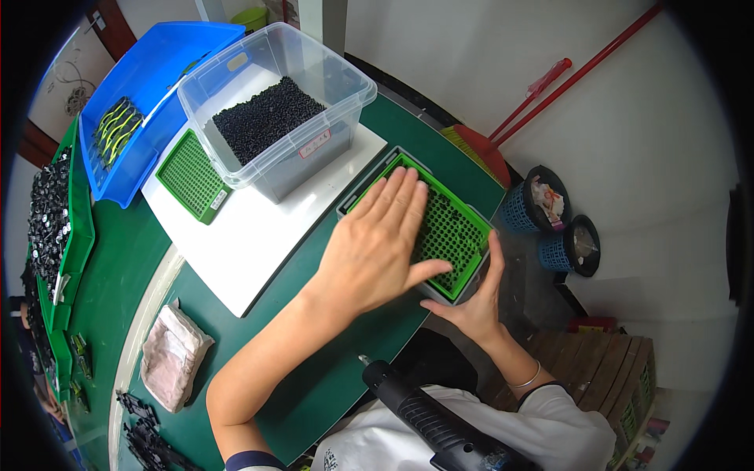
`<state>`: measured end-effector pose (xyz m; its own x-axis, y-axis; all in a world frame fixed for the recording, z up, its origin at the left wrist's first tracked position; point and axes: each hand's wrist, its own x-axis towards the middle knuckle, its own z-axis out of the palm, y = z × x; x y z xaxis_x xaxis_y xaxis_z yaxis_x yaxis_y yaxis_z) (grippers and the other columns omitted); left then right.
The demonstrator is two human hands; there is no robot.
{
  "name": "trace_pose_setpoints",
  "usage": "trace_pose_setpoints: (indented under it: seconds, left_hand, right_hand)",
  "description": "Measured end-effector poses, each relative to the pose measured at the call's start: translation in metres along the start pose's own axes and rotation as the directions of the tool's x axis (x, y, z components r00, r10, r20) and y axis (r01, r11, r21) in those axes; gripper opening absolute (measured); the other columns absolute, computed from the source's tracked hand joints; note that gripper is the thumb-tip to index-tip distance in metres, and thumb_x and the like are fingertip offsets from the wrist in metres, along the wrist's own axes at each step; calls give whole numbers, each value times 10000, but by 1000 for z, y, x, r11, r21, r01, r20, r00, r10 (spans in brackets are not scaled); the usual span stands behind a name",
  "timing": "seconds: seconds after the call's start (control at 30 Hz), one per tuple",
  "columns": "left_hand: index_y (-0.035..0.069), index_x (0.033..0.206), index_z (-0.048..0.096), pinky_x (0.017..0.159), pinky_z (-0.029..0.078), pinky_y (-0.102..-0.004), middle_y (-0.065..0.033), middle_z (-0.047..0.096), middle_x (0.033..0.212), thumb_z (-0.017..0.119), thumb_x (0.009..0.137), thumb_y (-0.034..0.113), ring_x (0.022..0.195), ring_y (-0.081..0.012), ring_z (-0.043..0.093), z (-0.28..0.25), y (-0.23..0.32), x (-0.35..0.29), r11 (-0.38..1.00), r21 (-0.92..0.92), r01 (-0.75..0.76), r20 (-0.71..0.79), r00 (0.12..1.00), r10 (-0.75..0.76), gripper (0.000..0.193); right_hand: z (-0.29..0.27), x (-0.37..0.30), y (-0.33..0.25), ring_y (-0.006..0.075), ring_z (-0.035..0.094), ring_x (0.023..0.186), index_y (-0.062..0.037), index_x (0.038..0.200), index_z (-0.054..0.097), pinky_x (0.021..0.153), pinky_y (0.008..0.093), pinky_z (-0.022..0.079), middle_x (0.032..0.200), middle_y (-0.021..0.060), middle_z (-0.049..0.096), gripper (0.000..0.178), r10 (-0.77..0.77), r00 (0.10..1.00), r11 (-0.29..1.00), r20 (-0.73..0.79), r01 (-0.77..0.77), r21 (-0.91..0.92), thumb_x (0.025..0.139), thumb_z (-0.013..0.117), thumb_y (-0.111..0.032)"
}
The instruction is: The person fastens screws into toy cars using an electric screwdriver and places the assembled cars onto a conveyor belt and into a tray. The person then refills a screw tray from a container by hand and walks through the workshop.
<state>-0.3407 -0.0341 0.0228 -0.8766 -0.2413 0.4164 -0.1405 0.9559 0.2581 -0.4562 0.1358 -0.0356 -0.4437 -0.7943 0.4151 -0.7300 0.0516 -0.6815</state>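
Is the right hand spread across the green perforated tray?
No, the left hand lies across the green perforated tray, while the right hand holds the gray box.

The grid tray (457, 235) sits in a box (463, 294) on the table (314, 377), the left hand (373, 243) on it, the right hand (475, 304) at the box's five o'clock end. From this tray, the pellet tub (290, 171) stands at ten o'clock on a board (259, 251); a second tray (191, 177) lies at the tub's eight o'clock. The open bin (137, 167) is beyond, also at ten, the cloth (174, 357) at eight, the power screwdriver (428, 416) at six, two waste baskets (514, 212) around three.
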Motion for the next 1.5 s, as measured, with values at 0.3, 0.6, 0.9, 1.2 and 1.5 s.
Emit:
trace_pose_setpoints:
  seconds: [0.3, 0.6, 0.9, 1.2, 1.5]
  left_hand:
    - [-129, 1195, 409, 1027, 276, -410, -261, 382, 1291, 469, 742, 603, 1233, -335, 361, 10, 39, -8, 984, -113, -139, 43, 989, 144, 863]
    - [-128, 1182, 426, 1041, 248, -402, -252, 390, 1289, 463, 769, 589, 1241, -326, 352, 4, 2, 1, 999, 46, -5, -3, 1000, 5, 828]
    - [-128, 1172, 431, 1023, 277, -421, -257, 422, 1256, 487, 745, 586, 1221, -335, 376, 0, 39, -17, 988, -106, -109, 49, 992, 115, 833]
    - [-150, 1139, 460, 1018, 272, -398, -275, 432, 1241, 444, 782, 567, 1210, -344, 383, 6, 5, -4, 999, 34, 18, -93, 996, -15, 802]
    - [-43, 1063, 544, 909, 402, -372, -163, 532, 1149, 566, 763, 438, 1094, -279, 504, -2, 28, -29, 970, -91, -227, -43, 974, 224, 567]
  right_hand:
    - [8, -6, 13, 384, 403, 1132, 17, 1320, 148, 949, 451, 345, 1247, 256, 337, 1090, -28, 997, 998, -74, 32, 55, 536, 838, -297]
    - [2, 0, -1, 301, 349, 1191, 9, 1352, 73, 1002, 400, 290, 1301, 208, 271, 1178, -36, 999, 998, -13, 36, -56, 485, 855, -147]
    - [10, 0, 4, 377, 411, 1109, 13, 1313, 159, 934, 445, 351, 1234, 252, 339, 1084, -44, 994, 998, -98, 49, 49, 512, 854, -212]
    - [4, 0, -1, 361, 324, 1205, 25, 1346, 103, 998, 425, 288, 1315, 236, 255, 1165, -30, 999, 999, -25, 31, 19, 488, 859, -199]
    - [7, 4, -2, 320, 486, 1066, 32, 1333, 77, 916, 400, 395, 1218, 238, 388, 1185, -37, 995, 997, -94, 43, 63, 498, 865, -262]
